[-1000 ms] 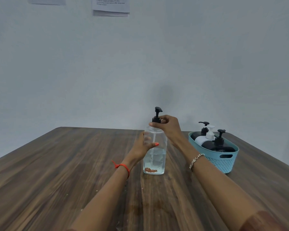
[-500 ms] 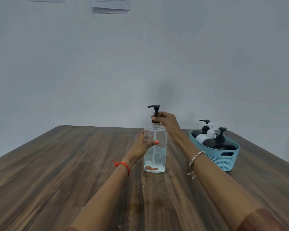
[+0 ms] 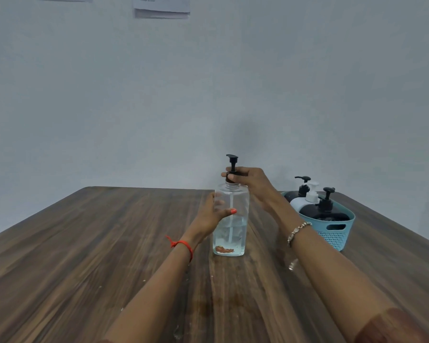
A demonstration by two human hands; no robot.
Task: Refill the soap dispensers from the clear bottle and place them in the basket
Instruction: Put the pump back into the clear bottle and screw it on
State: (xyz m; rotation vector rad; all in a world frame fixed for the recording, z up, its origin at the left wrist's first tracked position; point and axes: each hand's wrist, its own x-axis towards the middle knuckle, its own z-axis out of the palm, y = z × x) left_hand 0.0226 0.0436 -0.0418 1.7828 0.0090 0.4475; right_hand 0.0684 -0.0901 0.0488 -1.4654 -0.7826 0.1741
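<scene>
Dark wood-grain tabletop [image 3: 109, 243] runs back to a plain pale wall. The clear, flat-sided plastic pump bottle [image 3: 234, 233] stands upright near its middle. Your left hand [image 3: 209, 216] wraps the bottle's upper body, thumb across the front. Your right hand [image 3: 254, 184] pinches the black pump collar [image 3: 230, 178] at the neck; you cannot tell whether it is seated or loose.

The bottle looks under half full of clear liquid, with a dip tube down the centre and a reddish-brown scrap at the bottom. Expect it to be fairly light, stiff yet squeezable, and slick if soapy, so grip the flat sides, not the pump.

Well apart on your right, the turquoise perforated plastic basket [image 3: 337, 237] holds two black pump dispensers [image 3: 326, 215] and a white pump dispenser [image 3: 300, 203].
</scene>
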